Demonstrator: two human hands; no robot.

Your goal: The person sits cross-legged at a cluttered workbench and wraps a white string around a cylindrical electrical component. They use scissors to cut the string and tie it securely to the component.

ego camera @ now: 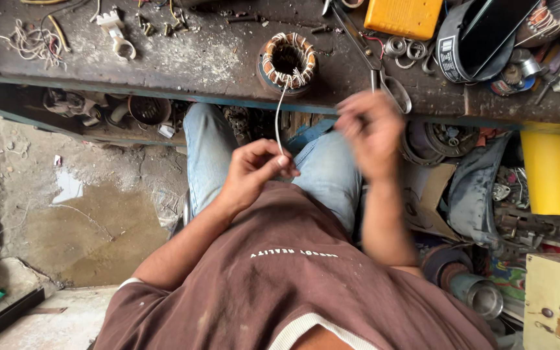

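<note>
Item: white cord [279, 120], thin, one length. Long axis runs near to far, almost straight, with a slight lean to the right at the far end. Far end meets the wound motor stator [286, 63] at its near rim; near end sits in the left hand [254, 172], over the person's lap. The cord hangs clear of the bench edge between those two points.

Left hand: thumb and forefinger pinched shut on the near end of the cord, remaining fingers curled under. Held above the blue jeans [322, 172], near the middle of the scene.

Right hand [369, 133]: blurred; raised just right of the left hand, in front of the bench edge. Fingers appear drawn together, but whether they hold anything cannot be told.

Stator: round, dark body, copper windings bound with white lacing, standing on its end on the workbench [183, 61], close to the near edge.

Also on the bench: scissors [384, 78] to the right of the stator, handles toward the person; yellow box [403, 16] at the far right; loose white string [30, 40] at the far left; white plastic clip [116, 35] beside it.

Right of the person: yellow roll [554, 172] among stacked motor parts. Left: bare concrete floor [92, 220].
</note>
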